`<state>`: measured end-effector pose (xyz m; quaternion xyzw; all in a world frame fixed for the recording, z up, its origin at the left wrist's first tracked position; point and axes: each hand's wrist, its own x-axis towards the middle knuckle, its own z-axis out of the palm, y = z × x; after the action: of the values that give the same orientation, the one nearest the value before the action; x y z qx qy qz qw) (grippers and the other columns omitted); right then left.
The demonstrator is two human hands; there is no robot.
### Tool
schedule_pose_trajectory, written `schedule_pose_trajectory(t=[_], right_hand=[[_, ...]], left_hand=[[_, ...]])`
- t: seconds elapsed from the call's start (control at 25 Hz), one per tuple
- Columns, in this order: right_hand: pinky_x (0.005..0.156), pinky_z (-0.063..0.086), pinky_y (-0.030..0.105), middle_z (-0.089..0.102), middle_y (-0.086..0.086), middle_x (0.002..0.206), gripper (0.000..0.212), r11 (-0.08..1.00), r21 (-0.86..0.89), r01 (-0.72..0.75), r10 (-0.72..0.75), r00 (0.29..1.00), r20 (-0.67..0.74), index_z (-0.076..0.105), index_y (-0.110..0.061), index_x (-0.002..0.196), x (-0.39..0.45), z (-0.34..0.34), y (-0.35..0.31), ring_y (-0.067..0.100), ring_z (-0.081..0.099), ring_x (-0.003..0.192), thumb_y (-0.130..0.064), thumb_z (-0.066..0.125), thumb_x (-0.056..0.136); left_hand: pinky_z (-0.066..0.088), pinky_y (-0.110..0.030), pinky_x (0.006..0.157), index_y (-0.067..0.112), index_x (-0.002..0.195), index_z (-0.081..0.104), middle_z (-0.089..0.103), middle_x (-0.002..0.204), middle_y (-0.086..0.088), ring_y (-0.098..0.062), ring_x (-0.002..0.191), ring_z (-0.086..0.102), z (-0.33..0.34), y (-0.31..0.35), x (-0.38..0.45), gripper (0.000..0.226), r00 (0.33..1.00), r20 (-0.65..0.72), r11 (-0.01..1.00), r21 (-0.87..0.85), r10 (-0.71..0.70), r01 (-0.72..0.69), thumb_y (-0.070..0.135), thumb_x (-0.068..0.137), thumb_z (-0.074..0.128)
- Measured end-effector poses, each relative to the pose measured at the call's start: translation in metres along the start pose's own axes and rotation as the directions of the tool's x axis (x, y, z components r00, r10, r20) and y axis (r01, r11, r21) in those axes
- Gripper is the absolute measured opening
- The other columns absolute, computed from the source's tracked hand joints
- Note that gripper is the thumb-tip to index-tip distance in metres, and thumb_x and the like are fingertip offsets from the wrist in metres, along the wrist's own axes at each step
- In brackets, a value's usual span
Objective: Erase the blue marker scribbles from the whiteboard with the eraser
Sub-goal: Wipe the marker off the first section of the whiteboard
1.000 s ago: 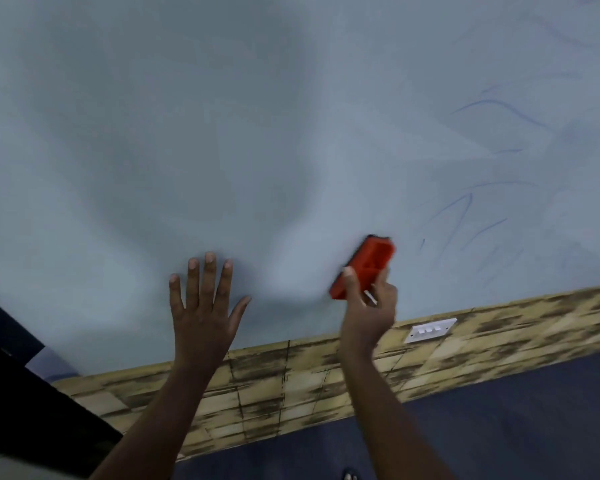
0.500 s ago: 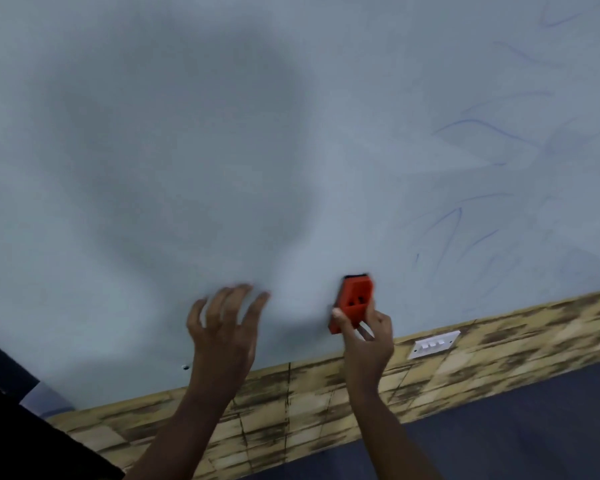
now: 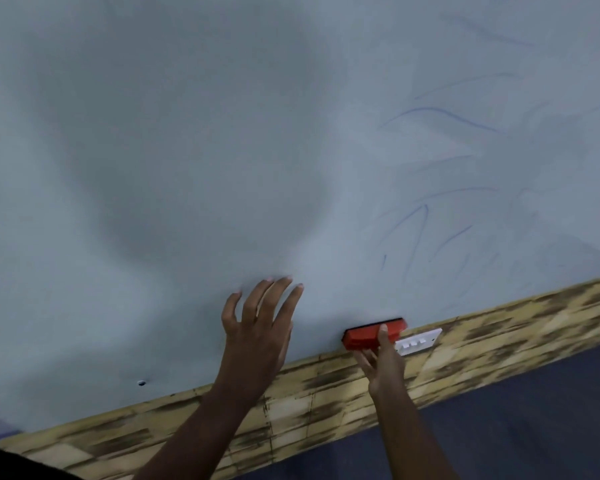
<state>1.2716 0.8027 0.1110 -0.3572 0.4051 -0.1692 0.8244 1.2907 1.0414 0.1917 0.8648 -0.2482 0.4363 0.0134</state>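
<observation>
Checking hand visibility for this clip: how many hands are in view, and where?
2. The left hand is spread against the whiteboard near its lower edge. The right hand grips the eraser at the board's bottom edge, beside a switch plate. None looks hidden.

My feed is dim and bluish, with flat, soft light. A broad, soft-edged shadow darkens the whiteboard (image 3: pixel 153 150) at left and centre, and a smaller one sits at the far right. No glare shows. The picture is soft overall, the brick-patterned strip (image 3: pixel 499 341) smeared by motion blur. The board's lower edge slants, wide-angle tilt.
</observation>
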Motion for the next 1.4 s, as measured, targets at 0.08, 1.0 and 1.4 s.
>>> schedule_pose_trajectory(t=[0.08, 1.0, 1.4], right_hand=[[0.08, 0.06, 0.04, 0.069, 0.006, 0.11, 0.028, 0.875, -0.222, 0.43, -0.439, 0.898, 0.007, 0.068, -0.022, 0.122, -0.01, 0.016, -0.015, 0.019, 0.069, 0.097, -0.037, 0.07, 0.098], [0.084, 0.056, 0.047, 0.066, -0.013, 0.088, 0.04, 0.411, -0.62, 0.668, -0.611, 0.707, 0.357, 0.066, -0.025, 0.11, 0.073, -0.067, -0.09, 0.014, 0.068, 0.085, -0.04, 0.087, 0.081], [0.08, 0.06, 0.036, 0.074, -0.01, 0.097, 0.057, 0.615, -0.522, 0.591, -0.416, 0.806, 0.422, 0.06, -0.034, 0.115, -0.035, -0.003, -0.01, 0.006, 0.071, 0.091, -0.068, 0.08, 0.074]], left_hand=[[0.03, -0.054, 0.114, 0.019, 0.154, 0.055, 0.052, 0.153, -0.006, -0.026, 0.144, 0.042, 0.007, 0.01, 0.007, 0.067, 1.0, -0.023, 1.0, -0.002, -0.021, 0.021, 0.018, 0.09, 0.075], [0.034, -0.062, 0.108, 0.016, 0.148, 0.053, 0.04, 0.15, -0.018, -0.041, 0.141, 0.041, 0.008, 0.066, 0.024, 0.059, 0.899, -0.02, 0.897, -0.08, -0.436, 0.434, 0.015, 0.091, 0.069], [0.034, -0.066, 0.107, 0.009, 0.152, 0.054, 0.039, 0.159, -0.024, -0.045, 0.148, 0.036, -0.018, 0.057, 0.013, 0.067, 0.892, 0.105, 0.885, -0.119, -0.44, 0.45, 0.016, 0.09, 0.077]])
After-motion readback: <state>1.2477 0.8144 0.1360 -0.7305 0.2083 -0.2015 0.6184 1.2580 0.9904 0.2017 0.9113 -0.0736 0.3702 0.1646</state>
